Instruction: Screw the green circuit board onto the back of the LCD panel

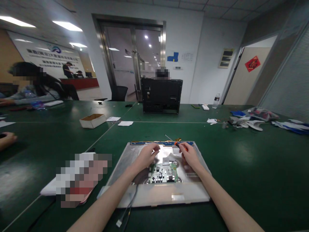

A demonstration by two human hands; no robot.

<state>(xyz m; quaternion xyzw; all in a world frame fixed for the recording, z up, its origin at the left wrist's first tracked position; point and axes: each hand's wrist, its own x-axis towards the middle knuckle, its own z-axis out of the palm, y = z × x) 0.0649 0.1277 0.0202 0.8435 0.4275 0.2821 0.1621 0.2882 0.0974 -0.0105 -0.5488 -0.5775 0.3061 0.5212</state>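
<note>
Left hand: the left hand is resting on the silver metal panel, fingers curled down and pressed against the pale sheet at the panel's middle; whether it is pinching anything cannot be told.
Right hand: the right hand is closing its fingers around an orange-handled tool, whose tip is showing just beyond the knuckles, toward the panel's far edge.
Metal panel: it is lying flat on the green table, directly under both hands, its near rim sitting between the two forearms.
Circuit board: a green circuit board is sitting on the panel just nearer the person than both hands, between the wrists.
Blue strip: a narrow blue strip is running along the panel's far edge, just beyond the fingertips.
Cable: a dark cable is trailing off the panel's near edge below the left forearm, ending in a small white plug.
Beyond the grip: a white box is standing well off to the left and farther away; a black monitor housing is standing upright straight ahead.
Other people: a co-worker's hand is resting on the table far to the left.
</note>
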